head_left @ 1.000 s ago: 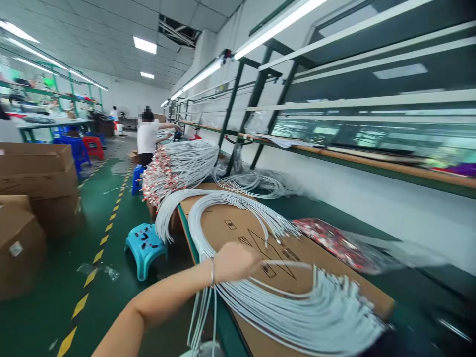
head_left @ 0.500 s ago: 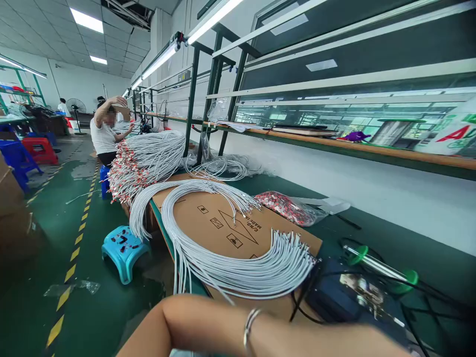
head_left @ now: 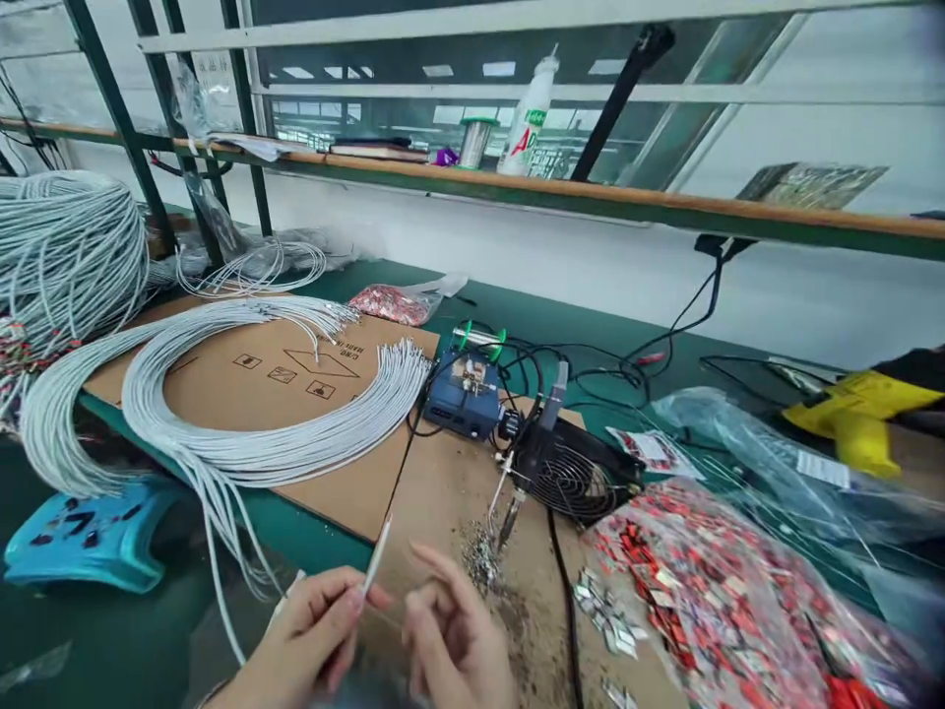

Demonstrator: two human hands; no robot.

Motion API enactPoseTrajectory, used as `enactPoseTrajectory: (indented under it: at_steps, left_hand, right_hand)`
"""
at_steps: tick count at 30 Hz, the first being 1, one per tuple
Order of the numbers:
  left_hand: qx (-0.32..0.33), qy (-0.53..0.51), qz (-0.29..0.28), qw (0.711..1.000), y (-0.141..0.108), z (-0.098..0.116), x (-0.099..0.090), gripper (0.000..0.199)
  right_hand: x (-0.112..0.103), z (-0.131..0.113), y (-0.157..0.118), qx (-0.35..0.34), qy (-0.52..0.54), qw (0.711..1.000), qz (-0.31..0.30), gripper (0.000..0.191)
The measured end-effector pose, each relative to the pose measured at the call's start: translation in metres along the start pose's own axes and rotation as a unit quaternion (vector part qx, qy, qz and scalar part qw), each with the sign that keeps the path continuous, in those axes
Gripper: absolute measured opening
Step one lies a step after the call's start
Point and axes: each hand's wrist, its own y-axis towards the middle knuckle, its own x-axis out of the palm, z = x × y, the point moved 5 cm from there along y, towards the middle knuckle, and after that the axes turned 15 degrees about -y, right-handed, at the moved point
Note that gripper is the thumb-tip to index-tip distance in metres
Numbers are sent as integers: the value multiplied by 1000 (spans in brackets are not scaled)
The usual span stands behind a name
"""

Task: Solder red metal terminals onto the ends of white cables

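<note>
Bench edge [head_left: 302, 538]: cable bundle [head_left: 295, 455] overhangs
Left hand [head_left: 321, 620]: pinched on white cable [head_left: 377, 557]
Right hand [head_left: 459, 640]: fingers apart, gap before soldering iron [head_left: 532, 455]

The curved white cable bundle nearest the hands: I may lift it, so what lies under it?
Under the bundle lies a cardboard sheet with printed symbols, on the green bench. Some strands overhang the bench edge. Any print directly beneath is covered.
</note>
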Motion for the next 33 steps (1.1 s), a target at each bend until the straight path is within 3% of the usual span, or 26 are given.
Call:
enactPoseTrajectory:
  at_steps: [4,7,9,10,12,16,20,21,23,25,26,30,33]
  left_hand:
    - [-20,183,-42,982,-13,-13,2,57]
    - [21,393,-86,915,-14,-11,7,44]
    - [39,465,-98,879,-12,-13,8,38]
    - [45,473,-100,874,-10,-15,8,36]
    - [49,455,-103,883,-6,-20,10,31]
    - [22,346,-126,930,2,-26,22,31]
    - [-15,250,-94,963,7,-23,29,37]
    - [-36,216,-88,972,7,-24,29,40]
    - [-71,155,-93,981,6,-26,30,43]
    - [-63,154,-103,981,6,-25,31,42]
    - [-47,171,-106,978,7,-24,31,42]
    - [26,275,-131,952,8,-19,31,38]
    - [36,309,-153,938,9,-19,32,35]
  right_hand:
    - [4,-2,4,-15,-15,994,-109,39]
    - [-13,6,-7,-12,-40,996,-79,34]
    - [-23,13,-15,7,-51,998,-45,31]
    - [-26,15,-18,11,-50,998,-30,30]
    - [-31,14,-22,-11,-60,998,-2,26]
    - [-37,5,-30,-92,-141,984,53,19]
    - [-63,-1,-47,-131,-78,956,252,12]
    - [-67,-1,-49,-135,-69,950,272,11]
    - [-63,-2,-45,-130,-88,968,196,12]
    - [-51,-2,-38,-129,-112,982,79,14]
    - [-48,-3,-36,-132,-112,983,54,13]
    - [-48,-5,-28,-135,-133,979,78,7]
    - [-47,-6,-25,-140,-140,979,48,12]
